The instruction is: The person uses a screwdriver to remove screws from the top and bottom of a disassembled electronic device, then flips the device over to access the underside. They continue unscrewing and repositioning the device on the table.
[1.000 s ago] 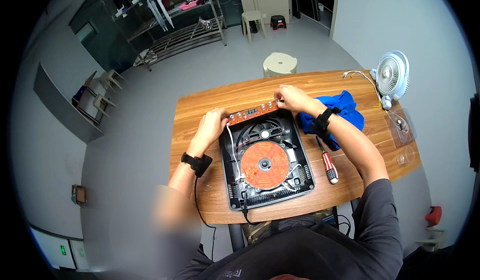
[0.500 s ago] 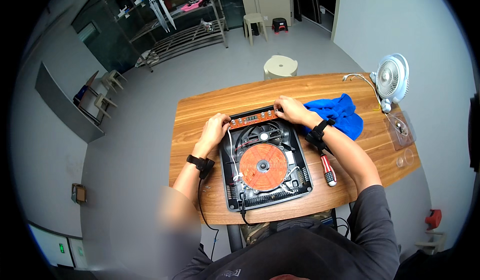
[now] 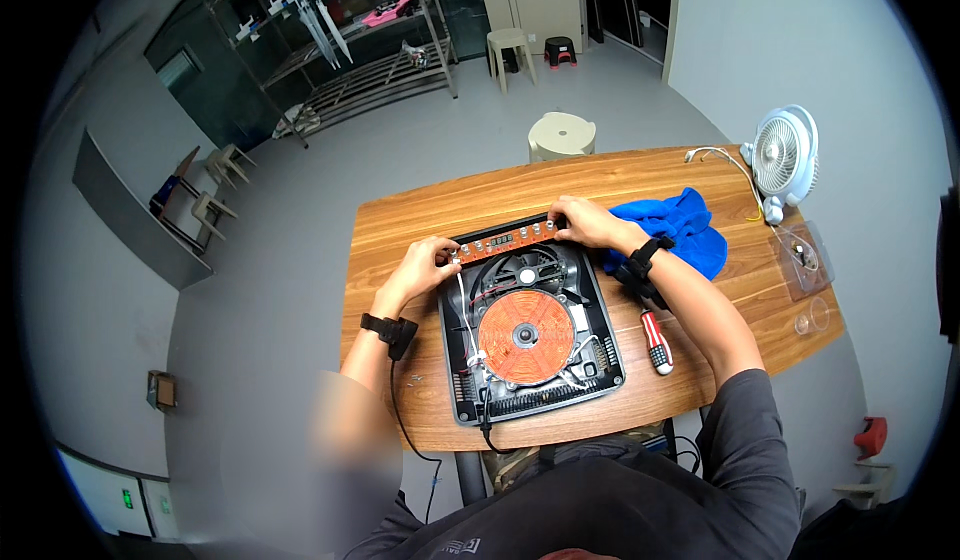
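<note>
On the desk (image 3: 400, 230), an opened black housing (image 3: 602, 322) holds an orange coil (image 3: 527, 337) in its middle, and an orange circuit board (image 3: 507, 243) with silver buttons lies across the housing's far end, though whether it is fully seated cannot be told. Both hands are nearly closed, thumb against fingers: the left hand (image 3: 430, 265) pinches the board at the housing's far left corner, and the right hand (image 3: 588, 223) pinches its other end at the far right corner. Right of the housing lie a red-and-white-handled screwdriver (image 3: 656, 343) and, farther back, a blue cloth (image 3: 680, 225).
</note>
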Action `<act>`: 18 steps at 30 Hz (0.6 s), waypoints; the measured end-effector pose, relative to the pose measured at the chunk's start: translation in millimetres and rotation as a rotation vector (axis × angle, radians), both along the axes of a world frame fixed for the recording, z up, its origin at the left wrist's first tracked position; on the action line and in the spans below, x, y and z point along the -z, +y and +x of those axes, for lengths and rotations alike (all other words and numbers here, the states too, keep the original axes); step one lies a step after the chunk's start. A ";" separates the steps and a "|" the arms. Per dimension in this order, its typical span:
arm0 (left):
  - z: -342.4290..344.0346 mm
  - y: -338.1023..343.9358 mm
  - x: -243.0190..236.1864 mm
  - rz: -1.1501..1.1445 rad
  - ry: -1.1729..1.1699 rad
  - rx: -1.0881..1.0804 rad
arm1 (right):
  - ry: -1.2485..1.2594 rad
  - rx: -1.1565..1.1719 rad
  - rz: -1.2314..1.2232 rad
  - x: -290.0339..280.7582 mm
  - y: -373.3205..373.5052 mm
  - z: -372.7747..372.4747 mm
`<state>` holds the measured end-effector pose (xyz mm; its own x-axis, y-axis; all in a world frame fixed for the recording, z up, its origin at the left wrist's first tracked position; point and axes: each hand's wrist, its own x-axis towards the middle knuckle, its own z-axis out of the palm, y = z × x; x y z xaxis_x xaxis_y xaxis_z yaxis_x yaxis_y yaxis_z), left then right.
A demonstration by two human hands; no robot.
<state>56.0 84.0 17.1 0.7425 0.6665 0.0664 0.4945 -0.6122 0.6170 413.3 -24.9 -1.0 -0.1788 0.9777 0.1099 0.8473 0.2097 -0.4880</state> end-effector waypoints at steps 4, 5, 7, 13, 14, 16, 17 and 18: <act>-5.4 11.2 9.9 0.013 -0.011 0.041 | 0.008 0.006 0.002 -2.6 -0.7 -2.3; -7.4 13.3 13.0 0.011 -0.023 0.051 | 0.013 0.005 0.008 -2.8 -0.5 -2.7; -6.0 13.4 14.2 0.005 -0.051 0.079 | 0.025 0.005 0.024 -0.3 -0.4 0.9; -3.5 6.1 6.3 -0.034 -0.052 0.009 | 0.018 -0.003 -0.003 -3.5 -1.0 0.8; -4.3 4.9 5.3 -0.034 -0.051 -0.003 | 0.027 0.006 -0.042 -6.3 -0.9 -1.6; -2.2 3.1 5.4 -0.038 -0.054 -0.019 | 0.041 0.013 -0.034 -4.2 -2.0 0.4; -1.6 3.9 6.6 -0.043 -0.068 -0.027 | 0.048 0.016 -0.030 -3.5 -2.2 1.6; -2.3 5.0 9.1 -0.048 -0.081 -0.038 | 0.040 0.007 -0.018 -2.5 -1.4 1.9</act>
